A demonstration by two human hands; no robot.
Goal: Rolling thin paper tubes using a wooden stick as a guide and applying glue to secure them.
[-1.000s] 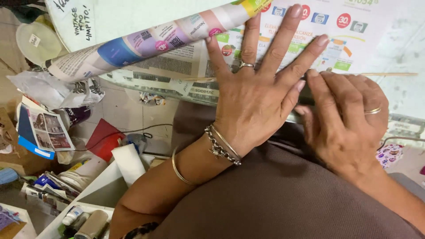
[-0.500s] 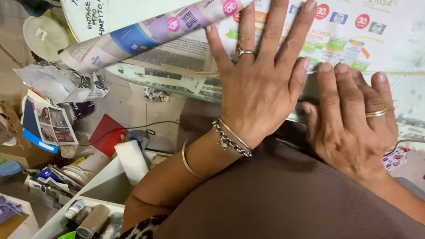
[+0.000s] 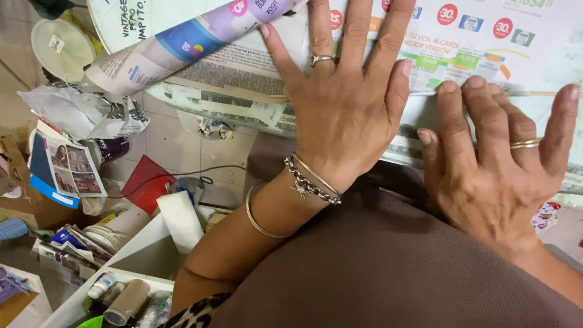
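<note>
Both hands have slid up toward twelve o'clock since the earlier frames, and the rolled paper edge has moved up with them. Largest in view is the brown cloth (image 3: 388, 273) over the person's lap, filling the lower right. Above it, the table (image 3: 243, 112) is covered by printed flyers (image 3: 486, 42), one sheet curled into a roll (image 3: 182, 45) at eleven o'clock. Two hands lie flat on the flyers: the left hand (image 3: 346, 115) with fingers spread wide and one ring, the right hand (image 3: 495, 170) at three o'clock with fingers a little apart, also one ring. Neither hand pinches anything; both press palm-down on the paper. On the left wrist sit two bracelets, a chain (image 3: 310, 182) and a plain bangle (image 3: 258, 215). At nine o'clock the tiled floor (image 3: 176, 143) is cluttered: crumpled paper (image 3: 79, 112), one magazine (image 3: 64, 167), a red sheet (image 3: 146, 182), a white roll (image 3: 180, 220). At seven o'clock a white tray (image 3: 130, 270) holds small bottles (image 3: 124, 300).
</note>
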